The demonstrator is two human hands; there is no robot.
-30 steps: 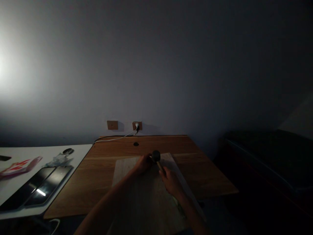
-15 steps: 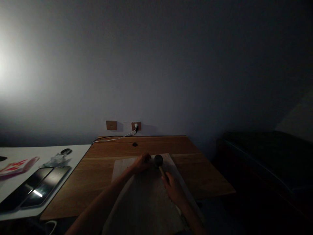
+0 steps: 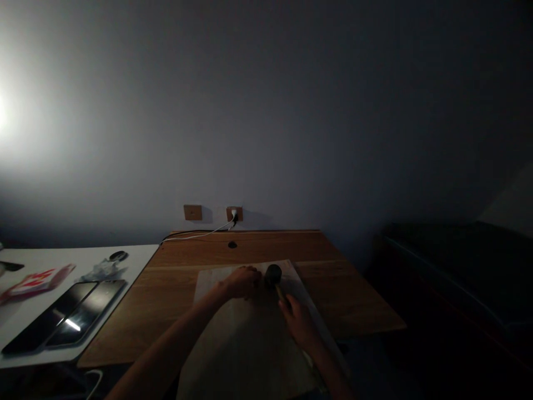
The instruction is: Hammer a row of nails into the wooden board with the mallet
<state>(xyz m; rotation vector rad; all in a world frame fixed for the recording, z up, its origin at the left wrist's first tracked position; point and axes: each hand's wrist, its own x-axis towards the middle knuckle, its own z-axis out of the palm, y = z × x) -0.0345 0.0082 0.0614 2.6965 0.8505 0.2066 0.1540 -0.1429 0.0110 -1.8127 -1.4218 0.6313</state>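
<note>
A mallet (image 3: 273, 273) with a dark round head and a light handle is in my right hand (image 3: 297, 319), whose fingers wrap round the handle. Its head is over the far part of a pale board (image 3: 245, 344). Just left of the head, my left hand (image 3: 242, 282) rests at the board with its fingers curled together. Whatever those fingers pinch, if anything, is too dark and small to make out. Beneath my hands, shadow hides much of the board's surface.
The board lies on a wooden table (image 3: 166, 311) against the wall. On a white table (image 3: 137, 261) at the left lie a dark folding device (image 3: 66, 316), crumpled clear plastic (image 3: 102, 270) and a red-and-white packet (image 3: 39, 280). Cables (image 3: 208, 233) run from a wall socket (image 3: 234, 213).
The whole view has shifted slightly, so things sit a little further right. My left hand has turned a little, its back showing more. The mallet stays beside it in my right hand.
</note>
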